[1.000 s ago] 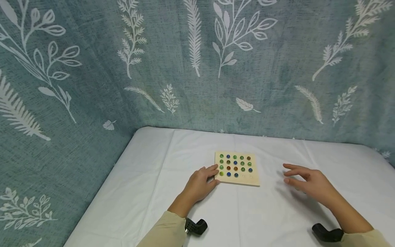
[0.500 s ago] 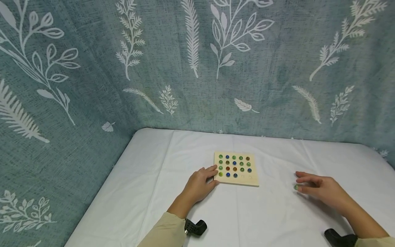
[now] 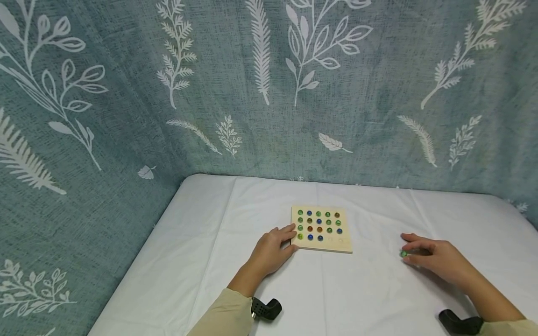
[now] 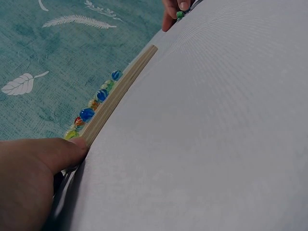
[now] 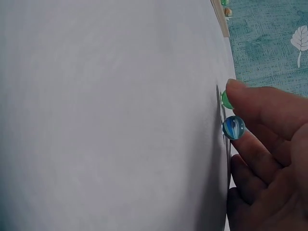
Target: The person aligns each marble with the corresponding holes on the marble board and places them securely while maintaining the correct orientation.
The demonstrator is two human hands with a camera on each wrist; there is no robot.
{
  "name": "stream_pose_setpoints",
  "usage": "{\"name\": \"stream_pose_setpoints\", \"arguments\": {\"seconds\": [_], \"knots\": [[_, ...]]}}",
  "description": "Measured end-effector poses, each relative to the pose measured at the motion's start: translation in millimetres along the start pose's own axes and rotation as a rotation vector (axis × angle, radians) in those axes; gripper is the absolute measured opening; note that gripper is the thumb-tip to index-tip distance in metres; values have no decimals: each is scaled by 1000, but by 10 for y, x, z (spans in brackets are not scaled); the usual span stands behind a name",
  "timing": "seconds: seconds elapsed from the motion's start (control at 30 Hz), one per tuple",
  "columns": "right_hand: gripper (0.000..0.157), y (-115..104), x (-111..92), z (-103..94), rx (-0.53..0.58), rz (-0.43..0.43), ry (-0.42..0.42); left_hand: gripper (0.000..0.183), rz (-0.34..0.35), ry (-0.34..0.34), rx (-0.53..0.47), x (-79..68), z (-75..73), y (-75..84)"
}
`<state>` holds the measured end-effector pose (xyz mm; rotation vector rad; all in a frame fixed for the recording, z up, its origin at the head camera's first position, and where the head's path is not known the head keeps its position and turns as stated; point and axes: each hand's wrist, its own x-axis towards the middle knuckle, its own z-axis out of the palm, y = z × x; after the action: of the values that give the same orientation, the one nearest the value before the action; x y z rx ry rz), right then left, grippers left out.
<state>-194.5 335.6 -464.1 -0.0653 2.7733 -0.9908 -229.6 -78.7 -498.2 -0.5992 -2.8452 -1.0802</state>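
My left hand (image 3: 271,252) grips the left front corner of a pale wooden board (image 3: 325,247). In the left wrist view its thumb (image 4: 72,150) presses at the board's corner. Glass marbles in green, blue, amber and yellow sit in rows on the board; two hollows at its front right hold none. To the right of the board, my right hand (image 3: 439,259) is low over the cloth. Its thumb and index finger pinch a green marble (image 3: 404,254), partly hidden behind the thumb in the right wrist view. A clear marble with blue swirls (image 5: 234,127) lies close beside those fingers.
A white cloth (image 3: 357,289) covers the table. A blue-green curtain with white leaf prints (image 3: 252,140) hangs behind and at the left. Black wrist devices are worn on the left (image 3: 267,309) and right (image 3: 460,322) arms.
My right hand has moved right and down toward the viewer, away from the board, and its fingertips have come together on the green marble. The left hand and board stay put.
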Motion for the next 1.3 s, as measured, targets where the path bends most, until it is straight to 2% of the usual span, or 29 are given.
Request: {"name": "stream_pose_setpoints", "arguments": {"seconds": [0.6, 0.97, 1.07, 1.3], "knots": [[48, 20, 40, 25, -42, -7, 20, 44, 16, 12, 7, 5, 5, -10], [48, -106, 45, 55, -88, -8, 91, 43, 13, 6, 14, 5, 3, 5], [45, -206, 65, 85, -89, -40, 109, 43, 8, 2, 13, 5, 4, 9], [31, -563, 149, 203, -100, -189, 157, 43, 5, 3, 10, 0, 3, 12]]}}
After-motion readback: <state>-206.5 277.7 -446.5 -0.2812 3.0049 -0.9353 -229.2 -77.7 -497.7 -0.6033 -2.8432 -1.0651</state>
